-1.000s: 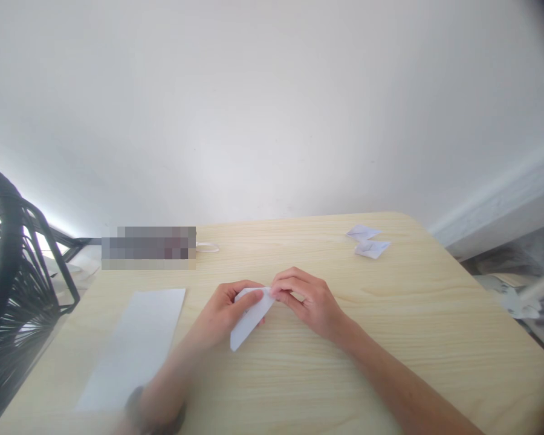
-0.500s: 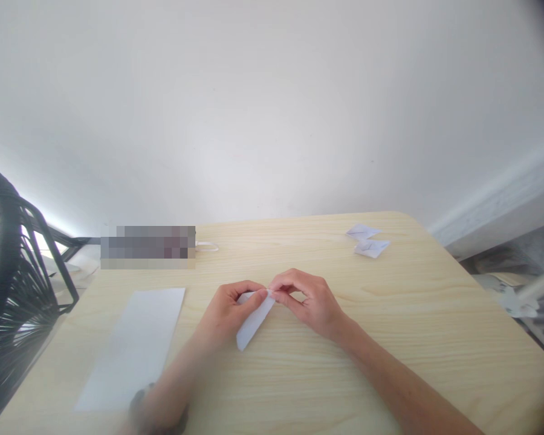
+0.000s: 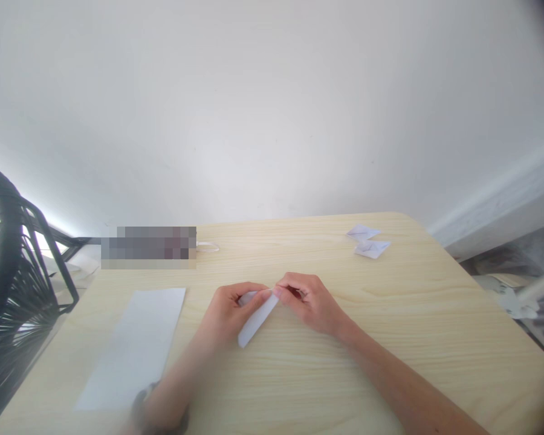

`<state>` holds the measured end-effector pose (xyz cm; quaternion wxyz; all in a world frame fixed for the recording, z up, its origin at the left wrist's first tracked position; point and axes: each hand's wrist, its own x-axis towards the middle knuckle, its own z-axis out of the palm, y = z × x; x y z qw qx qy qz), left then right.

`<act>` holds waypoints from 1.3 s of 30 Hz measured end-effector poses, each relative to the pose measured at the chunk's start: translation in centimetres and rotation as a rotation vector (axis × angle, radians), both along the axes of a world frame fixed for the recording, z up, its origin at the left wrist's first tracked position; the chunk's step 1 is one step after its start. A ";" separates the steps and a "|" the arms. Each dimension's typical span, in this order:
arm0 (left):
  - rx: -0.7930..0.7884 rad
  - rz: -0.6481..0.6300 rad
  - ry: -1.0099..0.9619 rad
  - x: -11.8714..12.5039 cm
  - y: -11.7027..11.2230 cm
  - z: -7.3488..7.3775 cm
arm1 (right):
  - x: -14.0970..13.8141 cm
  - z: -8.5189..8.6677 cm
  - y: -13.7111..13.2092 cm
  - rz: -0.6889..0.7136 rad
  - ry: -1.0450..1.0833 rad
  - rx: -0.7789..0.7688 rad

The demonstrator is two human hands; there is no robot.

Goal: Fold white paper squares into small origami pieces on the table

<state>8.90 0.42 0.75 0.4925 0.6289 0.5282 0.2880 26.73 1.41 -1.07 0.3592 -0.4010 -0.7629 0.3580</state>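
Between my hands is a folded piece of white paper (image 3: 257, 323), held tilted above the table with its narrow end up. My left hand (image 3: 231, 308) pinches it near the top, thumb in front and fingers behind. The thumb and fingertips of my right hand (image 3: 310, 302) are closed on its upper right corner, right beside the left thumb. Part of the paper is hidden behind the left thumb and fingers. A flat white sheet of paper (image 3: 136, 344) lies to the left of my left forearm. Two folded white paper pieces (image 3: 363, 232) (image 3: 372, 248) rest close together at the far right.
The light wood table (image 3: 299, 386) ends against a white wall (image 3: 272, 109). A blurred-out dark object (image 3: 147, 244) with a white loop (image 3: 207, 246) sits at the back left. A dark woven chair (image 3: 2, 272) stands at the left edge.
Both hands have shifted very slightly to the right with the folded paper. My right fingers have curled a little closer together on its corner. The other papers have not moved.
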 end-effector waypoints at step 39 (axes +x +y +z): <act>0.031 -0.002 -0.134 0.3 0.3 -1.0 | -0.1 -0.1 0.0 -0.037 0.075 -0.120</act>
